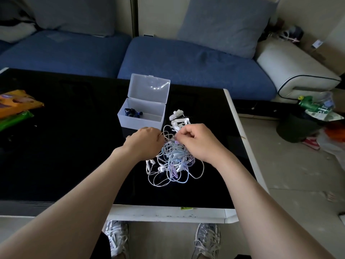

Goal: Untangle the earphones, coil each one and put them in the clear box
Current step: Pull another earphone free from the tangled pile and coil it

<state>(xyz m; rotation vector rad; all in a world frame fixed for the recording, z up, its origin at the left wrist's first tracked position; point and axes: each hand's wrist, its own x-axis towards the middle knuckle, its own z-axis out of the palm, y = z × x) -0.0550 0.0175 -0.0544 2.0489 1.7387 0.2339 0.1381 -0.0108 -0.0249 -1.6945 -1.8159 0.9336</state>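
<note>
A tangle of white, pale blue and lilac earphones lies on the black table, just in front of the clear box. The box stands open with its lid up, and a coiled dark blue earphone lies in its left end. My left hand pinches a cord at the top left of the tangle. My right hand pinches cords at the top right. More white earphones lie beyond my right hand, beside the box.
Orange and green packets lie at the table's left edge. A blue sofa runs behind the table. A dark bin with bottles stands on the floor to the right. The table's white rim is close to my right arm.
</note>
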